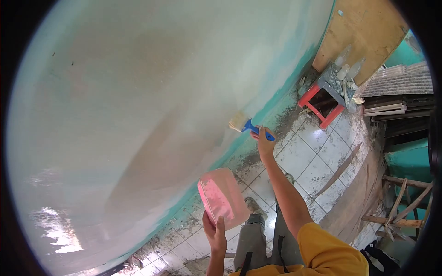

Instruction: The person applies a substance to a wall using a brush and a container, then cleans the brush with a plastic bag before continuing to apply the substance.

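My right hand is closed round the blue handle of a paintbrush. The pale, wide bristles are at the surface of the large whitish wall; whether they touch it I cannot tell. Along the wall's lower edge runs a turquoise band. Lower down, my left hand grips the near edge of a pink plastic tub, thumb on its side. Pink-white material shows inside the tub, which is tilted.
A red and grey stool holding bottles stands by a wooden board. Stacked corrugated sheets and wooden poles are at the right. Dirty white tiles lie underfoot, with a long strip across them.
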The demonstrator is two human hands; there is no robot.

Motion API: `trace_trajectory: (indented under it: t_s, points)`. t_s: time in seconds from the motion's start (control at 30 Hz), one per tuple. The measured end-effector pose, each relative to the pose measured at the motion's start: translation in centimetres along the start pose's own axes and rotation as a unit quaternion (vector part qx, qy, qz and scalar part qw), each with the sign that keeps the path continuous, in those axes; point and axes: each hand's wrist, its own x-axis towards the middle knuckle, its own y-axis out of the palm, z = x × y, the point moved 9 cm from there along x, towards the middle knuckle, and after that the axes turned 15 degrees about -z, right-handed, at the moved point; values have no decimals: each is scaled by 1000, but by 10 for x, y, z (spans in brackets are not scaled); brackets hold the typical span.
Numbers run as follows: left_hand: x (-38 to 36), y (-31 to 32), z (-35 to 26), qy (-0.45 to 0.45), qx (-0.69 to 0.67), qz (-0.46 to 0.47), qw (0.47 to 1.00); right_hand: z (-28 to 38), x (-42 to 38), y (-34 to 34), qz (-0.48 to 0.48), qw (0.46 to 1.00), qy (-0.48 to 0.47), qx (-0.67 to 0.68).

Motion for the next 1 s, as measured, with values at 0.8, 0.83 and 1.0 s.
trace_trajectory:
  t_s: [0.8,0.83,1.0]
  points:
    - [-6,24,14,-20,-2,-12,1000,-3,28,-6,-26,999,32,-6]
    - [-7,27,13,-27,-9,-9,1000,14,24,-3,-35,999,31,-8]
    - [-11,40,-2,-34,-21,2,999,201,-26,73,49,991,-94,84]
